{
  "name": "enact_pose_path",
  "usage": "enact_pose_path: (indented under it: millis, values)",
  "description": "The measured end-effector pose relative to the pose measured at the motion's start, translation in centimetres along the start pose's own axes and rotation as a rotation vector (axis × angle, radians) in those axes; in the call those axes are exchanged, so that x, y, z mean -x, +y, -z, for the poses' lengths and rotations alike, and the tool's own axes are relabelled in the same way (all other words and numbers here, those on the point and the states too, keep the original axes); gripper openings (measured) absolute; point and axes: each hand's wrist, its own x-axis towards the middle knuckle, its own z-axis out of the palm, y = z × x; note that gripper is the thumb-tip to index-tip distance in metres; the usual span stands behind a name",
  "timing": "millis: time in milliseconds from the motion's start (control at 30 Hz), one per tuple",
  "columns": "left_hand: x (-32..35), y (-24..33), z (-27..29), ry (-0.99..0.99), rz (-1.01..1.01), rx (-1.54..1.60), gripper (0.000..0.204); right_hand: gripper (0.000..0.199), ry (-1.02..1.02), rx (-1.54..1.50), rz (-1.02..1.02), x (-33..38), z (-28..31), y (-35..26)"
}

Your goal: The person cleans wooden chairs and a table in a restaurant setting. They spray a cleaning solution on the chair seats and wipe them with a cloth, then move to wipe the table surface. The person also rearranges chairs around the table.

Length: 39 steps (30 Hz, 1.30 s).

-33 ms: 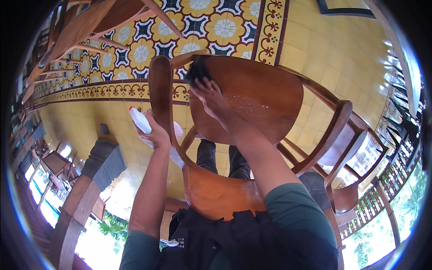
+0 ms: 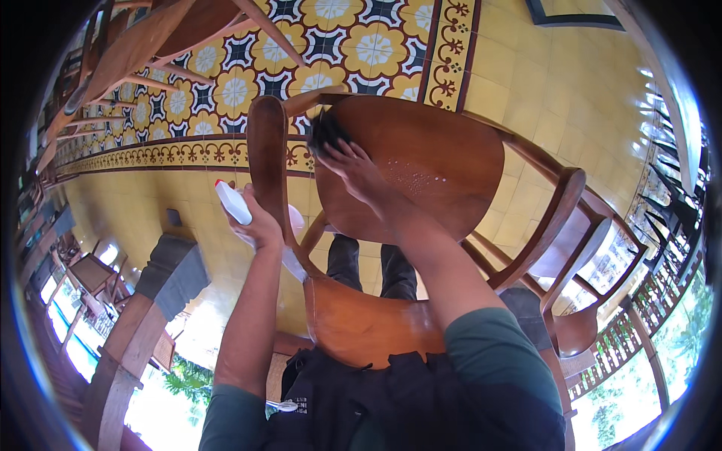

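The left hand (image 2: 263,227) wraps its fingers around a white bottle (image 2: 234,205) while the right hand (image 2: 359,173) grasps a black cloth (image 2: 328,132) at the wooden seat's (image 2: 444,143) edge.

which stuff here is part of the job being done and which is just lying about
In use:
- white bottle with a red tip, in the left hand
- black cloth-like item, under the right hand
- wooden armchair, with pale droplets on its seat

Just nearby:
- chairs, upper left
- wooden post with a grey block, left
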Motion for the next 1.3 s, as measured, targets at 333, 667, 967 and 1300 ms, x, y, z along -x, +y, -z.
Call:
enact_pose_path:
  millis: [333, 667, 967, 1300]
  values:
    - [-0.2, 0.1, -0.7, 0.004, -0.028, -0.037, 0.037, 0.052, 0.296, 0.779, -1.079, 16.9, 3.0, 7.1]
    - [-0.4, -0.3, -0.5, -0.023, -0.031, -0.045, 0.036, 0.055, -0.531, 0.070, 0.171, 17.6, -1.7, -1.9]
    - [-0.4, -0.8, -0.6, -0.011, -0.096, -0.039, 0.038, 0.064, 0.024, 0.537, -1.150, 20.3, 6.6, 5.4]
    - [-0.5, -0.8, -0.7, -0.024, -0.103, 0.009, 0.038, 0.072, -0.490, 0.529, 0.201, 18.3, -3.4, -2.6]
